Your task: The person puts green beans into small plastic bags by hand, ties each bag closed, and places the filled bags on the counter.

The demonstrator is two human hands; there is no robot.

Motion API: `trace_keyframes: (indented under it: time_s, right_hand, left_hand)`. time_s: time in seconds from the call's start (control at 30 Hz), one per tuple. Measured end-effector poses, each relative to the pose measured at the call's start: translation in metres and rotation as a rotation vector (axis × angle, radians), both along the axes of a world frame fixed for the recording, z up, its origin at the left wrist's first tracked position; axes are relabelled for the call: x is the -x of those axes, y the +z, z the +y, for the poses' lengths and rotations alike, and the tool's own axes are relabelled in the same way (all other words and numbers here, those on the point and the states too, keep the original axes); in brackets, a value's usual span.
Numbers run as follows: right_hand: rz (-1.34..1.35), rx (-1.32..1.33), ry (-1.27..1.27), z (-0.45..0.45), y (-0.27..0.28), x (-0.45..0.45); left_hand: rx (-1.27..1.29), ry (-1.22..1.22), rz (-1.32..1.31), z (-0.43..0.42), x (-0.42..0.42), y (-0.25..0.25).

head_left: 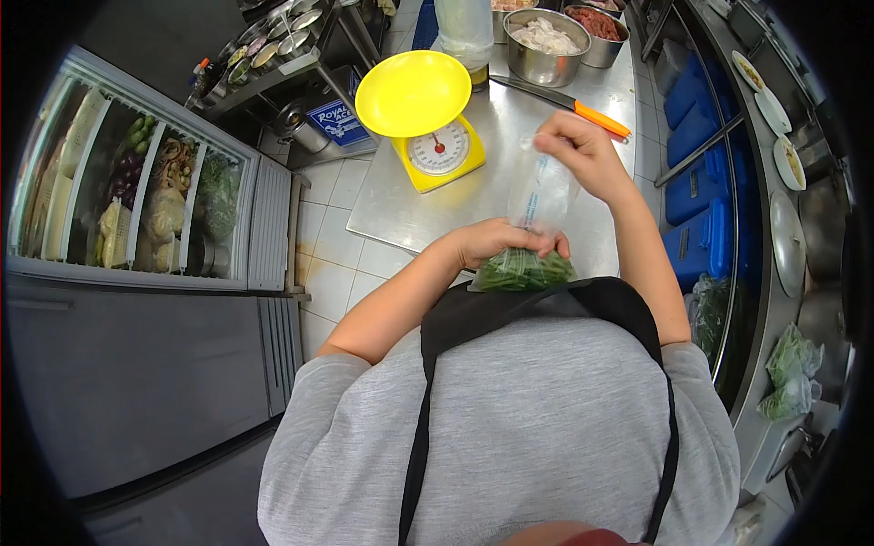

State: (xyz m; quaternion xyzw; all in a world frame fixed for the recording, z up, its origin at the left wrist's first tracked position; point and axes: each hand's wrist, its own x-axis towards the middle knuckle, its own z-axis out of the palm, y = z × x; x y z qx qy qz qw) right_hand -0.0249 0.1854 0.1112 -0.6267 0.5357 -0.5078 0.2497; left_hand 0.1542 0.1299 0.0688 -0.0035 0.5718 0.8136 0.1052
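Note:
A clear plastic bag [539, 193] with cut green vegetables [523, 272] in its lower end is held close to my apron at the table's near edge. My left hand [508, 240] is wrapped round the bag just above the greens. Higher up, my right hand [583, 156] pinches the bag's top end, so the plastic stretches upward between both hands. Beyond them, a yellow kitchen scale [440, 150] with a bare yellow pan [413, 93] stands to the left. A knife [564, 102] with an orange handle lies past my right hand.
Steel bowls of pale meat [546, 56] and red meat [604, 41] stand at the steel table's far end. On the left is a glass-front fridge [137, 182] with vegetables. Blue bins [696, 227] and a counter with plates [790, 164] line the right.

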Motion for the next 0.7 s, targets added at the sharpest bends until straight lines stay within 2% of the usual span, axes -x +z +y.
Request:
trace_keyframes:
  time_s: [0.03,0.07,0.1,0.17,0.2,0.27,0.3,0.37,0.4,0.5,0.57,0.6,0.63,0.7]
  right_hand:
    - [-0.339,0.001,-0.023,-0.001,-0.009,0.002]
    - [-0.566,-0.027,-0.079,0.005,-0.016,0.002]
    - [-0.566,-0.029,-0.079,0.014,-0.024,-0.005]
    - [-0.504,-0.279,-0.032,0.024,-0.036,-0.015]
    - [-0.481,-0.362,-0.015,0.025,-0.034,-0.019]
    - [-0.33,-0.595,0.188,0.015,-0.023,-0.027]
    - [-0.275,-0.668,0.259,0.011,-0.022,-0.027]
    - [-0.627,-0.441,0.187,0.002,-0.035,-0.019]
    - [-0.628,-0.439,0.185,0.005,-0.029,-0.016]
    - [-0.491,-0.36,0.078,0.015,-0.016,-0.008]
    - [0.032,-0.12,0.003,0.018,-0.028,-0.007]
    - [0.028,-0.124,0.001,0.02,-0.031,-0.007]
    - [0.127,-0.2,-0.081,0.021,-0.033,-0.007]
    - [0.228,-0.278,-0.155,0.022,-0.032,-0.005]
  left_hand:
    - [-0.078,0.076,0.004,0.001,-0.002,-0.006]
    - [-0.157,0.154,0.011,0.001,-0.002,-0.01]
    - [-0.158,0.155,0.01,0.0,-0.003,-0.014]
    - [-0.24,0.322,-0.19,-0.002,-0.002,-0.019]
    - [-0.243,0.32,-0.192,-0.003,0.0,-0.024]
    - [0.111,0.258,-0.125,-0.003,0.007,-0.03]
    - [0.112,0.257,-0.128,-0.003,0.005,-0.028]
    - [0.006,0.13,-0.107,-0.007,0.0,-0.021]
    - [0.008,0.127,-0.108,-0.01,-0.001,-0.02]
    - [-0.078,0.254,-0.024,-0.027,0.001,-0.02]
    - [0.363,0.591,0.058,-0.038,0.002,-0.03]
    - [0.412,0.782,0.105,-0.035,0.004,-0.025]
    - [0.411,0.778,0.103,-0.036,0.006,-0.019]
    - [0.778,0.664,-0.039,-0.04,0.01,0.002]
